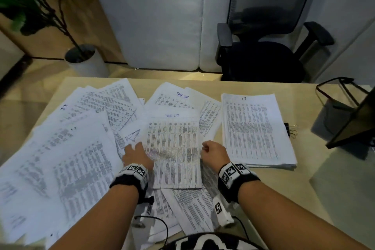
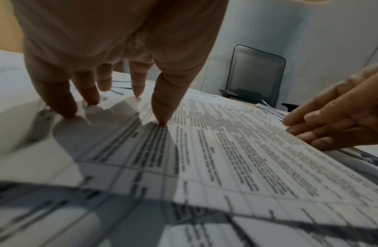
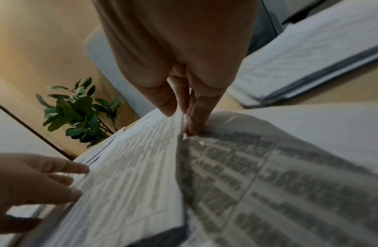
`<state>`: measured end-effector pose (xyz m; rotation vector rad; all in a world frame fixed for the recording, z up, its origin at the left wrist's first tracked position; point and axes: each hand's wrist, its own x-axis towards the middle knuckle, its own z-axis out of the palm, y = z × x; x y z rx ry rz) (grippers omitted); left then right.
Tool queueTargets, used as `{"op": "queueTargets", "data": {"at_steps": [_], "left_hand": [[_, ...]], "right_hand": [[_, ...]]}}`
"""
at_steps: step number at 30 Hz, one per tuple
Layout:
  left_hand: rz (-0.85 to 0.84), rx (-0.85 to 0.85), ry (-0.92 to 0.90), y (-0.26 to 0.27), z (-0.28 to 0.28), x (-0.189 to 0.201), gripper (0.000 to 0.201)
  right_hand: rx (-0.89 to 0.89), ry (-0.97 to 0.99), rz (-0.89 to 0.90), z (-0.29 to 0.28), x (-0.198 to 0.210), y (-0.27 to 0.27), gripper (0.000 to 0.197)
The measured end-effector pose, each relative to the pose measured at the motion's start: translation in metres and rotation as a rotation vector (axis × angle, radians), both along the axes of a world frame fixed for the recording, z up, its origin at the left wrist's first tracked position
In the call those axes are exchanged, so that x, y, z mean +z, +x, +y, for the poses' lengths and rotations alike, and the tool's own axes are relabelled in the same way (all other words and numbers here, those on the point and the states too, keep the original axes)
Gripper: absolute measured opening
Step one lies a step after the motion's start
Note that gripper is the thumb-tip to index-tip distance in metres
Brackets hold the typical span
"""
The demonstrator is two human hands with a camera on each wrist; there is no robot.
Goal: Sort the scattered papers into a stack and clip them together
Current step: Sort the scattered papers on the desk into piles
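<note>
A sheaf of printed "Task List" sheets [image 1: 174, 148] [image 2: 236, 150] [image 3: 130, 167] lies mid-table between my hands. My left hand [image 1: 132, 148] [image 2: 120, 107] has its fingers spread and straight, tips touching the sheaf's left edge and the papers beside it. My right hand [image 1: 205, 148] [image 3: 181, 120] pinches the sheaf's right edge, thumb on top and fingers alongside. Loose printed papers [image 1: 71, 158] fan over the left half of the table, and more [image 1: 188, 209] lie under my wrists. A squared "IT" stack [image 1: 253, 128] [image 3: 300, 63] sits to the right. Black binder clips [image 1: 292, 128] lie by its right edge.
The wooden table [image 1: 284, 189] shows bare surface at the right front. A dark screen [image 1: 355, 119] and a clear container [image 1: 334, 103] stand at the right edge. Beyond the table are an office chair [image 1: 263, 57] and a potted plant [image 1: 85, 63].
</note>
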<state>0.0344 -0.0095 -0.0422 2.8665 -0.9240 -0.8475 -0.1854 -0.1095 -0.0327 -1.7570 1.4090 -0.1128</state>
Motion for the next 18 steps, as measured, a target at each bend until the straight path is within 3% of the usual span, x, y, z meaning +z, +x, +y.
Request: {"op": "queueTargets", "data": {"at_steps": [2, 5, 9, 12, 15, 18], "left_hand": [[0.035, -0.016, -0.023, 0.009, 0.007, -0.003, 0.081], [0.168, -0.021, -0.142, 0.016, 0.01, -0.007, 0.084], [0.269, 0.007, -0.377, 0.022, 0.014, 0.003, 0.028], [0.421, 0.139, -0.567, 0.032, 0.016, 0.01, 0.017], [0.611, 0.369, -0.712, 0.043, 0.017, 0.011, 0.022], [0.564, 0.404, -0.747, 0.054, 0.018, 0.008, 0.014]], "right_hand": [[-0.071, 0.08, -0.038, 0.007, -0.002, 0.014, 0.016], [-0.091, 0.197, -0.083, 0.012, -0.004, 0.032, 0.033], [-0.129, 0.081, -0.209, 0.009, 0.007, 0.041, 0.026], [-0.224, 0.062, -0.338, 0.001, 0.016, 0.039, 0.03], [-0.276, 0.011, -0.271, -0.006, 0.013, 0.039, 0.039], [-0.283, -0.032, -0.136, -0.007, 0.009, 0.039, 0.035]]}}
